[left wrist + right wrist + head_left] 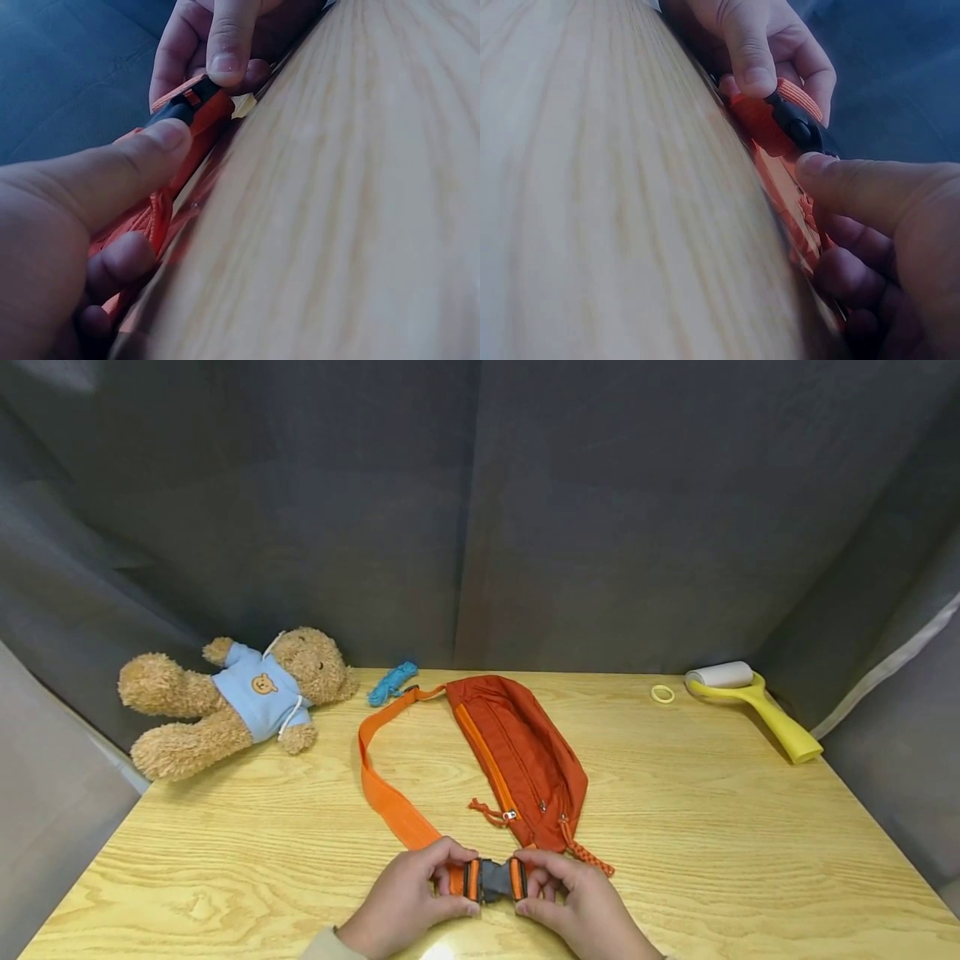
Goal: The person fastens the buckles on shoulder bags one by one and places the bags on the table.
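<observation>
A red-orange waist pack (517, 752) lies on the table, its orange strap (386, 793) looping round to the left. At the table's front, a dark side-release buckle (495, 881) joins the strap ends, its two halves together. My left hand (408, 893) pinches the buckle's left end between thumb and fingers. The right end is pinched by my right hand (577, 897). Both wrist views show the buckle (795, 124) held between the two thumbs. Whether its prongs are fully clicked in cannot be told.
A teddy bear (262, 693) in a blue hoodie lies at the left. Near it is a bundle of blue cord (392, 683). At the back right are a yellow ring (662, 694) and a lint roller with a yellow handle (776, 714). Grey curtains (600, 518) stand behind the table.
</observation>
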`<state>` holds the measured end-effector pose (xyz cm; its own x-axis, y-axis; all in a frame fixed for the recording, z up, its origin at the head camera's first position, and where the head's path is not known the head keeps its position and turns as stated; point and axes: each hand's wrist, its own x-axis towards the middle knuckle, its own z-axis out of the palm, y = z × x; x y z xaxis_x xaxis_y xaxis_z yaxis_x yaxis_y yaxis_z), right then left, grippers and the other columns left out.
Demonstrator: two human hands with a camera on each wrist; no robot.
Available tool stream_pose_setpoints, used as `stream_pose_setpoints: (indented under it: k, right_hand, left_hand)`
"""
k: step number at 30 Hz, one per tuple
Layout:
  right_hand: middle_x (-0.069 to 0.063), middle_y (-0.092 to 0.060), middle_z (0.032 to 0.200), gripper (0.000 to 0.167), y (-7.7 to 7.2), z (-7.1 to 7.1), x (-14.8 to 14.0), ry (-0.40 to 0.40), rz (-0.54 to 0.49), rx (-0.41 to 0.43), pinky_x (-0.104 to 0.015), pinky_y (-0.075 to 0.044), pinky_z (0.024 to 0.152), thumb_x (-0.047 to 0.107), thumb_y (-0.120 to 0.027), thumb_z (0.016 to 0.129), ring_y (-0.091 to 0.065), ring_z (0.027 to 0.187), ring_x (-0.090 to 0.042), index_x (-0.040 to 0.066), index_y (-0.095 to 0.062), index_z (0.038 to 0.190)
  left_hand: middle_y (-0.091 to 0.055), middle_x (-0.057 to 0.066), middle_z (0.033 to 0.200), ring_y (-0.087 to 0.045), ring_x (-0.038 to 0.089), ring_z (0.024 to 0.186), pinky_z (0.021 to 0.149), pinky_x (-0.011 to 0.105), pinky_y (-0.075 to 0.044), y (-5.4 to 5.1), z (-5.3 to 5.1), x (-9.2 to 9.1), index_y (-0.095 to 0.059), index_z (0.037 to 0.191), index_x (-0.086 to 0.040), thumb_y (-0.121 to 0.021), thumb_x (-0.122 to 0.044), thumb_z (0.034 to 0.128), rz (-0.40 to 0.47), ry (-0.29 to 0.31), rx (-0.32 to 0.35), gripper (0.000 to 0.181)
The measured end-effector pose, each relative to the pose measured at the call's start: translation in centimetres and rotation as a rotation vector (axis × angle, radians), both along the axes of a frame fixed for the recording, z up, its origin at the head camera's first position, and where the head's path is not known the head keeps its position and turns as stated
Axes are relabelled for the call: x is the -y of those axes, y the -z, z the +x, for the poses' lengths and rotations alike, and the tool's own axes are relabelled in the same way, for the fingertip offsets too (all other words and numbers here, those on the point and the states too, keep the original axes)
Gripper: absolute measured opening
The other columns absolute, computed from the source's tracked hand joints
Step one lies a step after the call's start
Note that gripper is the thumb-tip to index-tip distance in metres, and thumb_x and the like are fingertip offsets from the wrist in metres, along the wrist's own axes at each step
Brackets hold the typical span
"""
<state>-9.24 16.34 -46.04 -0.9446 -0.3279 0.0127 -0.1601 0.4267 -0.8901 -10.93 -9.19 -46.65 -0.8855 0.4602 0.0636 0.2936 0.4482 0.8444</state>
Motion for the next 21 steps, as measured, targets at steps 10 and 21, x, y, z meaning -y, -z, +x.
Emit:
stream_pose_setpoints:
  k: [10, 21]
  right_hand:
    - [0.006, -0.062, 0.084, 0.05, 0.04, 0.03, 0.06, -0.007, -0.008, 0.011, -0.022, -0.047, 0.062, 0.025, -0.086, 0.081, -0.055, 0.072, -0.004, 0.01, -0.068, 0.125]
    - [0.005, -0.062, 0.085, 0.052, 0.14, 0.0, 0.18, -0.011, -0.006, 0.01, -0.022, -0.046, 0.062, 0.024, -0.086, 0.08, -0.054, 0.073, -0.004, 0.009, -0.067, 0.126]
  left_hand:
    - [-0.058, -0.013, 0.069, -0.049, 0.001, 0.06, 0.057, 0.021, -0.042, -0.05, 0.06, -0.06, -0.068, 0.117, -0.028, -0.086, -0.034, 0.0772, 0.012, -0.002, -0.003, 0.044]
    - [-0.056, -0.013, 0.069, -0.048, 0.001, 0.06, 0.057, 0.02, -0.042, -0.07, 0.07, -0.07, -0.068, 0.117, -0.028, -0.086, -0.034, 0.0771, 0.0, -0.003, -0.009, 0.044]
